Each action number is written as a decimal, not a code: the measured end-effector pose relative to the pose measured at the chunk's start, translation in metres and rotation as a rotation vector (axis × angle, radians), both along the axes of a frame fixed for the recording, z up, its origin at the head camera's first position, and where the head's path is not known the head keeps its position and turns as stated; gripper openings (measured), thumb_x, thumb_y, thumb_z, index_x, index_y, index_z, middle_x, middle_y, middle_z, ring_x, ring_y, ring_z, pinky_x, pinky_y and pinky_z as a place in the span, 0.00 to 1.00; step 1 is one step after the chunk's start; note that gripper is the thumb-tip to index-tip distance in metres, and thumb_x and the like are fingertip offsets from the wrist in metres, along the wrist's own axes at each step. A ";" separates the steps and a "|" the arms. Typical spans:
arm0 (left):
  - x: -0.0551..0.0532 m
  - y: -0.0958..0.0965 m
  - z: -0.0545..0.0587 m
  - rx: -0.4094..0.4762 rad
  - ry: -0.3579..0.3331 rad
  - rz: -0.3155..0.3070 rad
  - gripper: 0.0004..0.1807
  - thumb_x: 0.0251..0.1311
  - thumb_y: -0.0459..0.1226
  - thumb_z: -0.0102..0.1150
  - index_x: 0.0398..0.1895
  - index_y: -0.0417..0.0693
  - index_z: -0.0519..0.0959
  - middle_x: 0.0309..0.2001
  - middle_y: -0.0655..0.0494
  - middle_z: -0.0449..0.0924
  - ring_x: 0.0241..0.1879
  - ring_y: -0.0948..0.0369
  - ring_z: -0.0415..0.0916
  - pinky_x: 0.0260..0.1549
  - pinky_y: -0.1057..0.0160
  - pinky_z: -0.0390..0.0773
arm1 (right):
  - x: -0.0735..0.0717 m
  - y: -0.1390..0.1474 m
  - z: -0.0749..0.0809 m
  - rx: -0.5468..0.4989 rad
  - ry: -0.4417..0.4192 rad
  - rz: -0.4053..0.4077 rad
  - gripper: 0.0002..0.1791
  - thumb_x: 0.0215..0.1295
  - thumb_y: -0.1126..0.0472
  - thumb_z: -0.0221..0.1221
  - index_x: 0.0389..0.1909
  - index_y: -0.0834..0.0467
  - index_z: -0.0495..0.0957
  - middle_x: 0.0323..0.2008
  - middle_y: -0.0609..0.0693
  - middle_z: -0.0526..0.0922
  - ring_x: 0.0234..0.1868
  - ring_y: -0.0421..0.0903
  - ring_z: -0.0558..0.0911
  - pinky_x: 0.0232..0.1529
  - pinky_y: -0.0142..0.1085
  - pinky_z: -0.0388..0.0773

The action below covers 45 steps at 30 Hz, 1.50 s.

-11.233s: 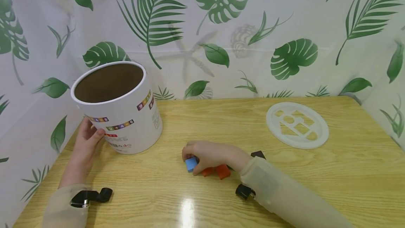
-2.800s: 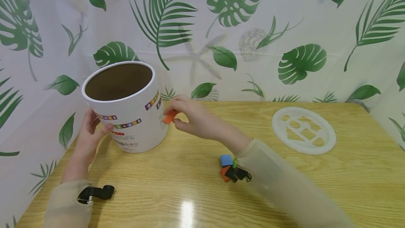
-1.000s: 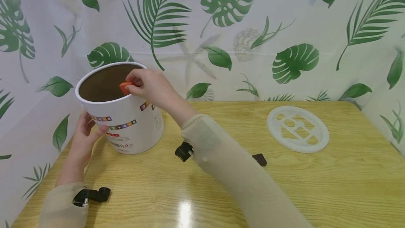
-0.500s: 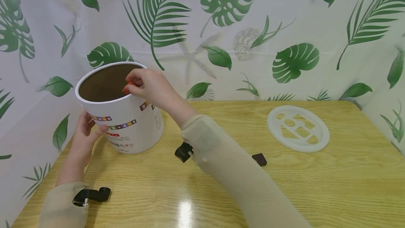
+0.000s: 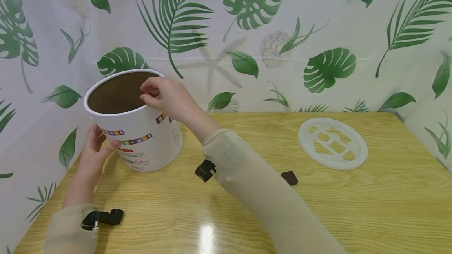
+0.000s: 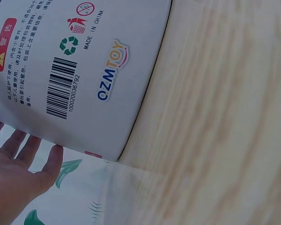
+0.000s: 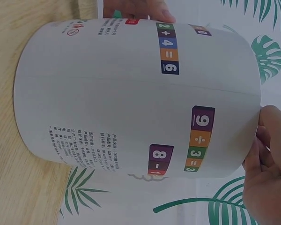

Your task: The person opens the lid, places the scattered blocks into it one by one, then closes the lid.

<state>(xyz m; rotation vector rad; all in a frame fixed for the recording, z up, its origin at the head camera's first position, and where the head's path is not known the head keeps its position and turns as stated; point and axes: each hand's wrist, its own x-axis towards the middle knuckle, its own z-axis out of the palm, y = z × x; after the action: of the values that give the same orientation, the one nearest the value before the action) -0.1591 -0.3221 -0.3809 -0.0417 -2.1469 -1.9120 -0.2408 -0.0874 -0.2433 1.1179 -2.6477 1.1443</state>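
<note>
A big white bucket (image 5: 152, 144) with printed sums stands at the left of the table, its dark inside visible from above. My left hand (image 5: 95, 154) rests against its left side, thumb in front; in the left wrist view its fairly straight fingers (image 6: 25, 150) touch the wall. My right hand (image 5: 164, 95) is at the bucket's right rim, fingertips over the opening, loosely bent, with no block visible between them. In the right wrist view the right hand (image 7: 267, 173) is beside the rim. What lies deep in the bucket is hidden.
A white oval plate with cut-out shapes (image 5: 332, 143) lies at the table's right. A small dark block (image 5: 289, 178) sits beside my right sleeve (image 5: 261, 191), which covers part of the wooden table (image 5: 159, 214). A leaf-printed cloth (image 5: 282, 77) hangs behind.
My right hand carried an orange-red block from the table to the bucket's rim. The block slipped from view between the fingers during the last half second. The left hand has stayed on the bucket.
</note>
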 end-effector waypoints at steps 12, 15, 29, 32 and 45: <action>0.001 -0.002 -0.001 0.005 0.001 0.006 0.39 0.65 0.37 0.58 0.74 0.64 0.50 0.72 0.50 0.47 0.70 0.51 0.43 0.68 0.44 0.43 | 0.002 0.000 -0.005 -0.026 0.004 -0.023 0.21 0.67 0.55 0.59 0.58 0.59 0.72 0.51 0.48 0.78 0.50 0.39 0.76 0.48 0.20 0.69; 0.001 -0.002 -0.001 0.013 0.011 -0.001 0.39 0.65 0.37 0.58 0.74 0.63 0.50 0.72 0.50 0.47 0.69 0.51 0.43 0.68 0.45 0.43 | 0.004 0.001 -0.008 -0.036 0.022 -0.034 0.23 0.68 0.55 0.58 0.60 0.59 0.71 0.54 0.48 0.77 0.53 0.39 0.75 0.50 0.20 0.68; 0.002 -0.001 0.000 0.011 -0.003 0.005 0.40 0.65 0.37 0.58 0.75 0.62 0.50 0.73 0.49 0.46 0.70 0.50 0.42 0.69 0.44 0.42 | 0.019 0.053 -0.033 -0.404 -0.075 -0.007 0.26 0.61 0.63 0.65 0.60 0.60 0.71 0.59 0.50 0.75 0.58 0.40 0.72 0.52 0.27 0.74; 0.002 -0.001 0.000 0.004 -0.005 0.008 0.40 0.64 0.38 0.58 0.75 0.63 0.50 0.73 0.50 0.46 0.71 0.51 0.41 0.69 0.44 0.42 | 0.027 0.071 -0.040 -0.367 -0.078 0.009 0.26 0.60 0.64 0.65 0.59 0.61 0.72 0.58 0.51 0.75 0.57 0.43 0.73 0.51 0.27 0.74; 0.001 -0.001 0.000 -0.007 0.008 0.010 0.39 0.65 0.37 0.58 0.75 0.62 0.50 0.73 0.49 0.46 0.70 0.50 0.42 0.69 0.44 0.42 | 0.051 0.142 -0.061 -0.108 -0.137 0.079 0.27 0.60 0.62 0.65 0.60 0.61 0.71 0.57 0.52 0.74 0.58 0.47 0.72 0.54 0.34 0.74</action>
<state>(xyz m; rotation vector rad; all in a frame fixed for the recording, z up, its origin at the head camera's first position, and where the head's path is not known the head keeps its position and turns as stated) -0.1579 -0.3233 -0.3809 -0.0401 -2.1452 -1.8955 -0.1900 0.0545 -0.3042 1.1745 -2.6238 1.4084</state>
